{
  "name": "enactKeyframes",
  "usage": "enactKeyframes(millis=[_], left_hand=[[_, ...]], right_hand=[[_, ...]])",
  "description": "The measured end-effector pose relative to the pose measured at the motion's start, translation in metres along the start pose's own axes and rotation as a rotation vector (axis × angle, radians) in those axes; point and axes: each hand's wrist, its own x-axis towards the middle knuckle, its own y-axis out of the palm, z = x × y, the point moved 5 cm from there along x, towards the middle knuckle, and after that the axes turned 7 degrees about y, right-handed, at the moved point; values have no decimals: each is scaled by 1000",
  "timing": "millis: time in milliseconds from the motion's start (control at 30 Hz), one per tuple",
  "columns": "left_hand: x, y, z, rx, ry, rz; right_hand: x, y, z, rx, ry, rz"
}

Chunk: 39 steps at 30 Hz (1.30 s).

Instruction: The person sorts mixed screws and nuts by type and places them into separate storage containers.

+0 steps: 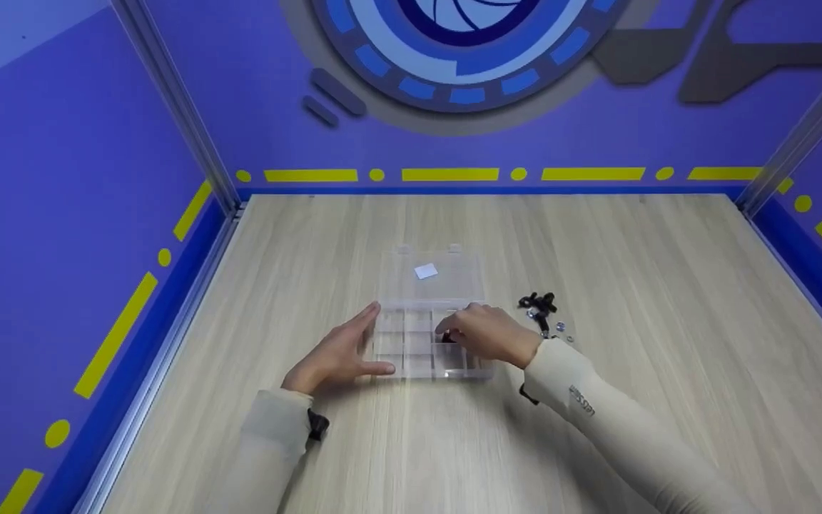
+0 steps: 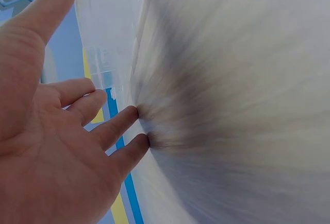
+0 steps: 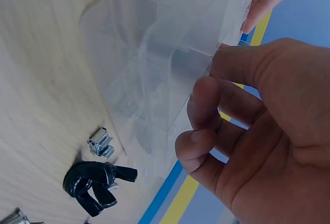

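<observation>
A clear plastic compartment box [image 1: 418,365] sits on the table with its lid [image 1: 397,282] folded back. My left hand [image 1: 343,353] rests against the box's left side, fingers extended and thumb at the front edge; in the left wrist view the palm [image 2: 56,157] faces the camera. My right hand [image 1: 489,332] reaches into a right-hand compartment. Its fingers are bent, and a small dark part [image 1: 447,338] shows at the fingertips. In the right wrist view the box wall covers the tips of the right hand [image 3: 252,116].
Right of the box lie black pronged parts [image 1: 544,303] and small silver metal pieces [image 1: 560,326]. A silver clip [image 3: 100,142] lies close to the box's edge. A white label [image 1: 426,271] is on the lid. Blue panels [image 1: 454,153] border the table's back and sides.
</observation>
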Motion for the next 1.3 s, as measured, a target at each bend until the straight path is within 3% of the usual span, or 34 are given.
enactKeyframes(millis=[233,467,667,900,1300], left_hand=[[0,1,0,-9,-34,-1],[-1,-1,-4,5,-14,-11],[-1,-1,-5,-13,-38,-12],[0,0,-5,-11,-45,-22],[4,2,-2,-21,-55,-35]], right_hand=[[-8,-14,-6,79,-49,-55],[-21,-40,-31,108,13,-144],[-34,-52,-60,99,41,-213],[-53,-55,-90,104,66,-262],[-81,-47,-124,78,175,-255]])
